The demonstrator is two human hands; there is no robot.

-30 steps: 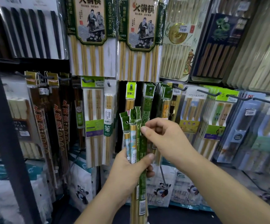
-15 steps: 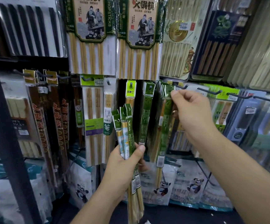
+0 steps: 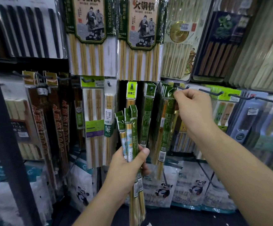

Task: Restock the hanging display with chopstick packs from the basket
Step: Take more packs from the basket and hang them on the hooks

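Chopstick packs (image 3: 130,128) in left grip (image 3: 126,167), CHOPSTICKS card (image 3: 90,22) above

Right hand (image 3: 191,108) is off the bundle (image 3: 130,128) now and sits at 2 o'clock from it, up by the hook (image 3: 182,87). Green pack (image 3: 167,128) has left the bundle with it. Fingertips pinch its header just below the hook's tip, and the pack hangs in front of the row there. Whether it is threaded on cannot be told. Left hand (image 3: 126,167) grips one pack fewer.
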